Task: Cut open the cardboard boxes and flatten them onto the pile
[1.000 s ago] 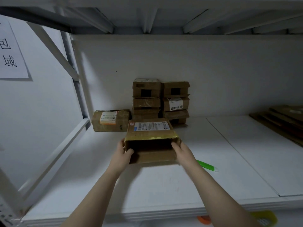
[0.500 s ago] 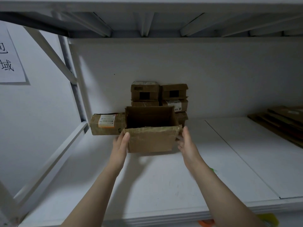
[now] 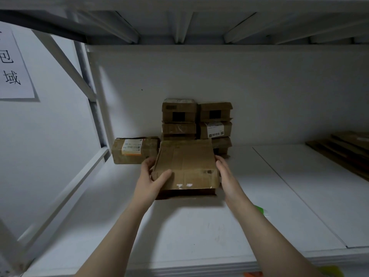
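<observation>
A brown cardboard box (image 3: 187, 164) is held over the white shelf (image 3: 179, 232), tilted with a taped flat face toward me. My left hand (image 3: 151, 180) grips its left edge, thumb lying across the face. My right hand (image 3: 227, 176) presses flat against its right side. Behind it stands a stack of several sealed boxes (image 3: 196, 120) against the back wall. One labelled box (image 3: 134, 149) lies to the left of that stack. A pile of flattened cardboard (image 3: 347, 150) lies at the far right of the shelf. A green-handled cutter (image 3: 260, 209) shows partly under my right forearm.
White shelf uprights and a diagonal brace (image 3: 65, 62) close off the left side. Another shelf deck (image 3: 183, 19) hangs low overhead. A paper sign (image 3: 14, 64) hangs on the left wall. A seam (image 3: 295, 192) splits the shelf boards on the right.
The box has been turned over in my hands: its open side faced me first, then faced up, and a closed taped face shows now. It has also dropped closer to the shelf.
</observation>
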